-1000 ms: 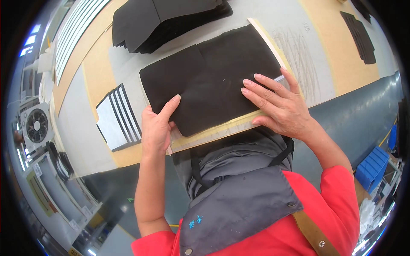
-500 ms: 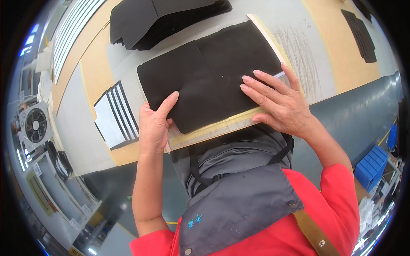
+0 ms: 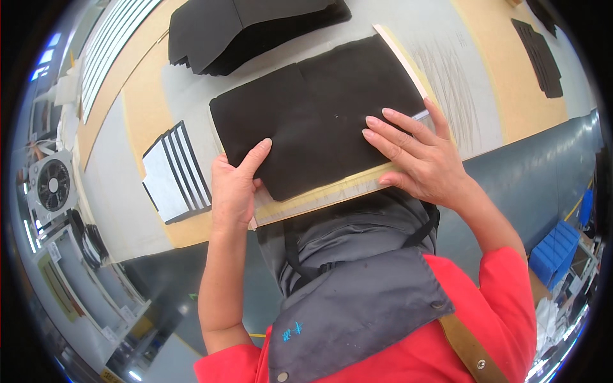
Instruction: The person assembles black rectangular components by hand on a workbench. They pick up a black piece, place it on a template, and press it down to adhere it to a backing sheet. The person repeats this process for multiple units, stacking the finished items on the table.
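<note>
A black foam sheet lies flat on a pale board at the near edge of the worktable. My left hand rests at the sheet's near left corner, thumb stretched onto the black surface. My right hand lies flat with fingers spread on the sheet's near right part. Neither hand grips anything; both press down on the sheet. A thin light strip runs along the sheet's right edge.
A tall stack of black foam sheets sits beyond the sheet. A small pile of white-and-black striped pieces lies to the left. More black pieces lie far right. A fan stands at left, blue bins at lower right.
The black sheet has shifted slightly; my left thumb has slid a little further onto it. My right hand stays spread on the sheet.
</note>
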{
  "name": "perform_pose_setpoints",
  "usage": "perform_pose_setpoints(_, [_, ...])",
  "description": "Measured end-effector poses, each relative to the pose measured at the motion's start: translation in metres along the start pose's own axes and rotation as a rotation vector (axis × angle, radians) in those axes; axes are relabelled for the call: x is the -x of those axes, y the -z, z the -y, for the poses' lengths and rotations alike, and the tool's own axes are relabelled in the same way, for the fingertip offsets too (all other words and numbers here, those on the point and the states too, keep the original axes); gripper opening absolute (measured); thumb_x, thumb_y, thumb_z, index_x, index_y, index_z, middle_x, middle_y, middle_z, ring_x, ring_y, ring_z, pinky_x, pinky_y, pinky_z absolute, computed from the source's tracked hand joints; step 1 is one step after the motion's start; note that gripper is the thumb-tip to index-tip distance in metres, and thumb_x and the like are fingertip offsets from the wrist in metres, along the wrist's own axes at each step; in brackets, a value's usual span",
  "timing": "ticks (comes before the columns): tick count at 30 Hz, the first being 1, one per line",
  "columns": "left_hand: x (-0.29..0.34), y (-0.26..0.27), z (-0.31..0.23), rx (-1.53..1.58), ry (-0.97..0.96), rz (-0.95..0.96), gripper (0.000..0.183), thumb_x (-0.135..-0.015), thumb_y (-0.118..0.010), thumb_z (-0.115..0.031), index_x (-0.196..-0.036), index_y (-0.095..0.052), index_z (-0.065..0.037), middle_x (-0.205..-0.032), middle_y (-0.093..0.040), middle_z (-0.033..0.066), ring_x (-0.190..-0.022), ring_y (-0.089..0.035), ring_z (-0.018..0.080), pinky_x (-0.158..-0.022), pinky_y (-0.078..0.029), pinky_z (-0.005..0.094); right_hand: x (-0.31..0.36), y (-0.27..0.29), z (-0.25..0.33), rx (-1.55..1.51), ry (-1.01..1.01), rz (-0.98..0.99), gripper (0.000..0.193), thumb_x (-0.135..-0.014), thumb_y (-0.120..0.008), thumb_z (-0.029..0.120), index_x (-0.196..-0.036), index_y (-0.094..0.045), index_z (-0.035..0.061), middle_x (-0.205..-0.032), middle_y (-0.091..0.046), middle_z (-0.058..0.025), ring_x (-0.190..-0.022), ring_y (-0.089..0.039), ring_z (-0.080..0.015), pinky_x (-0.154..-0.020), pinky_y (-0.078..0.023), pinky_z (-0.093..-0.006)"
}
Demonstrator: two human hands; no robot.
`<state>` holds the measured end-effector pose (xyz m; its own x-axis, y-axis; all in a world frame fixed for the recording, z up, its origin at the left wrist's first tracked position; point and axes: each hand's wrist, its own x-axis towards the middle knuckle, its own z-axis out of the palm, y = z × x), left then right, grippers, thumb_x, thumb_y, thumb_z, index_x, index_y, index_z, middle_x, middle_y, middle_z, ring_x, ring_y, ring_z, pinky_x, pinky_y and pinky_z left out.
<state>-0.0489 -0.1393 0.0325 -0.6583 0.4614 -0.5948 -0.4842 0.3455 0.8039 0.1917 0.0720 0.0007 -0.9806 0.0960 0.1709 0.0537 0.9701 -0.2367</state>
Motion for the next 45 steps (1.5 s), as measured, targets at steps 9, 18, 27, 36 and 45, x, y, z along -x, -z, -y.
perform_pose_setpoints(9, [-0.002, 0.002, 0.004, 0.028, -0.001, -0.008, 0.028, -0.092, -0.082, -0.012, -0.116, -0.071, -0.001, -0.105, -0.077, 0.0083, -0.088, -0.075, 0.0148, -0.069, -0.063, 0.0282, -0.008, 0.007, 0.01, -0.005, 0.012, 0.009, 0.072, -0.1, -0.047, 0.066, -0.149, -0.06, 0.0146, -0.153, -0.059, -0.0003, -0.148, -0.048, -0.0224, -0.129, -0.009, -0.063])
perform_pose_setpoints(18, [-0.003, 0.0, 0.004, 0.056, -0.005, 0.008, 0.029, -0.093, -0.081, -0.011, -0.117, -0.071, 0.001, -0.106, -0.076, 0.0093, -0.089, -0.075, 0.0153, -0.071, -0.063, 0.0293, -0.036, -0.013, 0.032, -0.146, 0.072, 0.0, 0.077, -0.088, -0.063, 0.064, -0.151, -0.057, 0.0189, -0.158, -0.054, 0.0035, -0.149, -0.044, -0.0199, -0.129, -0.006, -0.0666])
perform_pose_setpoints(27, [0.002, 0.0, -0.01, -0.043, 0.043, 0.015, 0.034, -0.093, -0.081, -0.014, -0.121, -0.069, 0.001, -0.109, -0.076, 0.0095, -0.092, -0.074, 0.0152, -0.074, -0.062, 0.0308, -0.039, -0.018, 0.033, -0.094, 0.089, 0.024, 0.075, -0.094, -0.053, 0.065, -0.152, -0.057, 0.0174, -0.158, -0.054, 0.0027, -0.15, -0.044, -0.021, -0.129, -0.004, -0.0662])
perform_pose_setpoints(36, [-0.005, 0.036, -0.034, -0.321, -0.024, 0.183, 0.044, -0.091, -0.08, -0.012, -0.131, -0.066, 0.0, -0.11, -0.076, 0.0066, -0.094, -0.07, 0.0109, -0.082, -0.055, 0.0241, -0.041, -0.013, 0.036, -0.069, 0.065, 0.076, 0.076, -0.088, -0.067, 0.058, -0.151, -0.058, 0.0165, -0.157, -0.054, 0.005, -0.15, -0.042, -0.0187, -0.129, -0.006, -0.0656])
perform_pose_setpoints(45, [-0.013, 0.051, -0.02, -0.613, -0.206, 0.04, 0.044, -0.089, -0.085, -0.016, -0.125, -0.069, 0.002, -0.09, -0.07, 0.001, -0.079, -0.064, 0.007, -0.067, -0.054, 0.0235, -0.044, -0.009, 0.038, -0.036, 0.078, 0.103, 0.08, -0.084, -0.07, 0.055, -0.153, -0.056, 0.0172, -0.16, -0.052, 0.0062, -0.152, -0.041, -0.0196, -0.131, -0.006, -0.063])
